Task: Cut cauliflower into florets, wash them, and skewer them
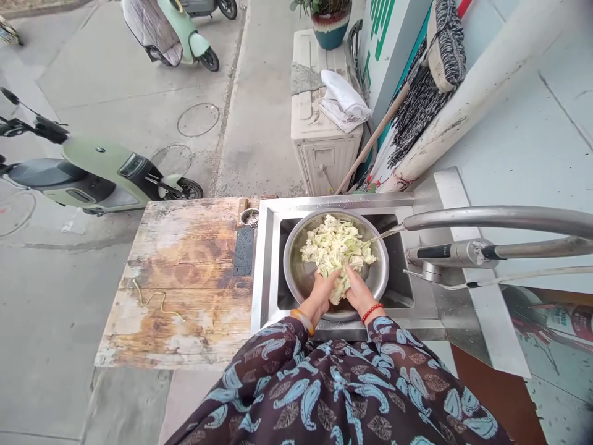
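Pale cauliflower florets (336, 238) are heaped in a round steel basin (290, 259), which sits in the sink (269, 266). At the near side of the heap, my left hand (320, 289) and my right hand (358, 289) are cupped around a clump of florets from either side. My fingers are closed into the pieces, and some fingertips are hidden by them. From the right, a thin stream of water runs out of the tap (445, 217) over the basin's rim onto the florets.
Left of the sink stands a worn wooden board (185, 259) with a cleaver (244, 250), a small metal strainer (250, 217) and a yellowish string (160, 301). Beyond are a white outdoor unit (319, 142) with a cloth (343, 102), mops (417, 93) and a green scooter (102, 167).
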`<act>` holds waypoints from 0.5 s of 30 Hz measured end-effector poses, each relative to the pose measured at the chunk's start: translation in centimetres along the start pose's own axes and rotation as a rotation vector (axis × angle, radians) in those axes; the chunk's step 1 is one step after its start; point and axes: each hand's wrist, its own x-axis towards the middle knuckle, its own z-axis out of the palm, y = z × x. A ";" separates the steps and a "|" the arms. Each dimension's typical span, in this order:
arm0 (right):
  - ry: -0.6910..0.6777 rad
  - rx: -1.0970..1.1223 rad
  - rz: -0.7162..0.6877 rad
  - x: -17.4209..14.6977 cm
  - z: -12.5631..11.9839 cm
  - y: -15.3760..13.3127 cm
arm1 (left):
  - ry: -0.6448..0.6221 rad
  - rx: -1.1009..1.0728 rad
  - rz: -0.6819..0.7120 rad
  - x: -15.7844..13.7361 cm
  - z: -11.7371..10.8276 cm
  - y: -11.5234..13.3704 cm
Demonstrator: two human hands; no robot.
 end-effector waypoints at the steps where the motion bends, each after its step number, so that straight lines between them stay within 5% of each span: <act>1: -0.001 0.019 0.020 -0.4 0.0 -0.3 | -0.024 -0.037 0.003 -0.4 0.0 0.2; 4: -0.020 0.070 0.020 -1.6 -0.7 -1.5 | -0.158 -0.051 0.037 -1.8 -0.5 1.5; 8: -0.051 0.080 -0.158 -1.8 -2.5 -3.6 | -0.281 0.069 0.159 -2.7 -1.6 4.2; 15: 0.218 -0.231 -0.237 2.5 -7.9 -4.3 | 0.108 0.461 0.569 0.3 -4.3 6.6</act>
